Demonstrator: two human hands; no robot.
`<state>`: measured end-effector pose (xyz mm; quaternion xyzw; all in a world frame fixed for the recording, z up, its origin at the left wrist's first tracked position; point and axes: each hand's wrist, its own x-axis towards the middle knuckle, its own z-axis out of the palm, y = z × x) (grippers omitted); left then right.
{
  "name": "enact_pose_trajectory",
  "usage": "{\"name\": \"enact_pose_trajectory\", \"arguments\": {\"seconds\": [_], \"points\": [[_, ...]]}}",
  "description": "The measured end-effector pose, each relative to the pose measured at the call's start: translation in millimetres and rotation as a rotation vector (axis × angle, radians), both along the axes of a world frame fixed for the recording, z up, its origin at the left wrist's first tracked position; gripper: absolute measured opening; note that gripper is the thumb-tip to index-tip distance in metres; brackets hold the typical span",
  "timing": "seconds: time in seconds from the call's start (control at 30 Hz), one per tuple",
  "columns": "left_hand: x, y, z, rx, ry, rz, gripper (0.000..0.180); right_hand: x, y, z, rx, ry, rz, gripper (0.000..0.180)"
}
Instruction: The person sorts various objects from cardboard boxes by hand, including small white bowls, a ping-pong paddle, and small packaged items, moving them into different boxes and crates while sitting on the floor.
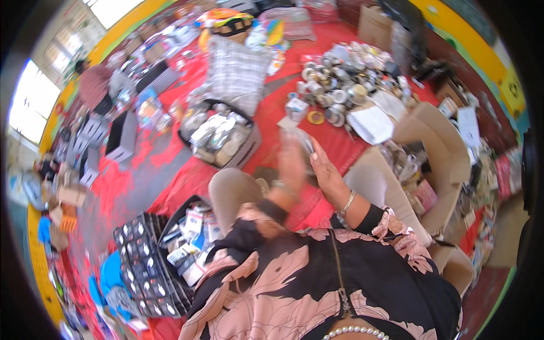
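My right hand (330,177), with a bangle at the wrist, is raised in front of my knees. Its fingers close on a thin, pale, flat thing (306,141) whose kind I cannot make out. Close beside it on the left, my left hand (291,164) is smeared by motion, and its fingers do not show clearly. Just beyond the hands lie a small white box (296,108) and a yellow ring (315,117). Behind these is a heap of round rolls and small containers (340,85).
A basket of shiny silvery packets (221,136) stands ahead on the left. An open cardboard box (433,153) stands to the right. By my left knee is a bin of small boxes (190,241). A plaid cushion (237,68) lies farther off; another person (95,85) is at far left.
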<state>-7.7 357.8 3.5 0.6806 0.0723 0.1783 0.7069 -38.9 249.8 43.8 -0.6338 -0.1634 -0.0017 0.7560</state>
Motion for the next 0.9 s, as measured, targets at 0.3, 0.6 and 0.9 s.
{"name": "enact_pose_trajectory", "arguments": {"seconds": [0.3, 0.6, 0.9], "points": [[-39, -22, 31, -0.103, -0.095, -0.05, 0.036, -5, 20, 8, -0.126, 0.213, -0.156, 0.03], [-85, 5, 60, 0.372, -0.459, -0.171, 0.048, 64, -53, -35, 0.573, 0.714, -0.245, 0.026], [-73, -31, 89, 0.063, -0.461, -0.436, 0.054, -14, 9, 72, 0.312, 0.042, 0.075, 0.047]]}}
